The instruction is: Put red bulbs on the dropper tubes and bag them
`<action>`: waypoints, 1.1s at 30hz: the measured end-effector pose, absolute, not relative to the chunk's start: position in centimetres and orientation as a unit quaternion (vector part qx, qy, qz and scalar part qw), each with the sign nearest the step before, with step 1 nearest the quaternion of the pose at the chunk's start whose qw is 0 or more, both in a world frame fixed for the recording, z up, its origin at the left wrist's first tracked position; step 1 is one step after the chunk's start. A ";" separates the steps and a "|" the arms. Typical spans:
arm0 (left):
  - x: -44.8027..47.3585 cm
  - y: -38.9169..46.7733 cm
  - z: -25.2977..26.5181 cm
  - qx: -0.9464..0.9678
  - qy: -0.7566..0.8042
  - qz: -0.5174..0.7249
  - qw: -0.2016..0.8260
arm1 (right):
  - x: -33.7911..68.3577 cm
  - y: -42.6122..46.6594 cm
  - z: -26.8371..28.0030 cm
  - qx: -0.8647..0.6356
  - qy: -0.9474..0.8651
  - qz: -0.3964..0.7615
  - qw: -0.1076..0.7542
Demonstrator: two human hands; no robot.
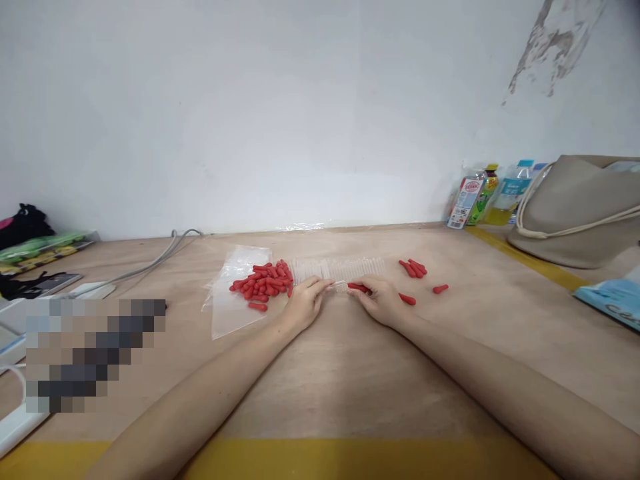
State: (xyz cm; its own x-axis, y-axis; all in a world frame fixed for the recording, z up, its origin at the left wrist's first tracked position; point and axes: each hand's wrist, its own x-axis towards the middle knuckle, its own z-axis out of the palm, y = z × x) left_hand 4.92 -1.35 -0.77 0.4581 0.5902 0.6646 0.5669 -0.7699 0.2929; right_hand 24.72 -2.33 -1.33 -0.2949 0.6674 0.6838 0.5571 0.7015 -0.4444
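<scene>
My left hand (306, 300) pinches a short clear tube (341, 287) that points to the right. Closed around a red rubber dropper bulb (357, 287), my right hand (383, 300) holds its narrow end close to the tube; I cannot tell whether the two touch. Behind both hands lies a row of thin clear tubes (350, 268), side by side. A heap of red bulbs (265, 283) rests on a clear plastic bag (233, 313) left of my left hand. Another red bulb (407, 299) lies just right of my right hand.
A few red bulbs (413, 268) lie farther right, with a single small one (441, 289) beyond. Drink containers (466, 200) and a beige bag (580, 213) stand at the back right. A blue packet (613, 301) lies at the right edge. A grey cable (145, 262) crosses the left side.
</scene>
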 end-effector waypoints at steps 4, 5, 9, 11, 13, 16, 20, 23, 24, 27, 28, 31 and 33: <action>5.0 -1.5 -0.7 0.851 0.346 0.395 0.014 | 24.8 -2.2 -1.2 -0.411 -0.788 0.097 0.447; 5.1 -1.6 -0.6 0.852 0.346 0.392 0.015 | 24.8 -2.3 -1.2 -0.411 -0.788 0.105 0.446; 5.1 -1.7 -0.4 0.861 0.339 0.378 0.022 | 24.7 -2.3 -1.1 -0.399 -0.787 0.125 0.453; 5.1 -1.7 -0.4 0.863 0.336 0.377 0.024 | 24.8 -2.4 -1.0 -0.390 -0.793 0.124 0.451; 5.1 -1.7 -0.4 0.864 0.333 0.376 0.028 | 24.8 -2.4 -0.9 -0.383 -0.801 0.124 0.444; 5.0 -1.7 -0.5 0.868 0.325 0.373 0.037 | 24.8 -2.6 -0.7 -0.381 -0.805 0.122 0.439; 5.0 -1.6 -0.5 0.873 0.310 0.375 0.036 | 24.8 -2.7 -0.7 -0.371 -0.807 0.112 0.446; 5.0 -1.7 -0.5 0.877 0.301 0.374 0.029 | 24.9 -2.7 -1.0 -0.355 -0.812 0.105 0.452; 5.0 -1.7 -0.5 0.879 0.298 0.372 0.024 | 25.0 -2.6 -1.1 -0.350 -0.814 0.103 0.452; 4.9 -1.7 -0.5 0.885 0.291 0.364 0.001 | 25.1 -2.5 -1.3 -0.337 -0.826 0.097 0.441; 4.8 -1.6 -0.5 0.888 0.288 0.359 -0.010 | 25.1 -2.5 -1.4 -0.335 -0.830 0.093 0.436; 4.7 -1.6 -0.6 0.897 0.272 0.345 -0.044 | 25.1 -2.5 -1.5 -0.329 -0.842 0.080 0.420; 4.6 -1.6 -0.6 0.901 0.267 0.339 -0.052 | 25.1 -2.6 -1.6 -0.327 -0.844 0.072 0.418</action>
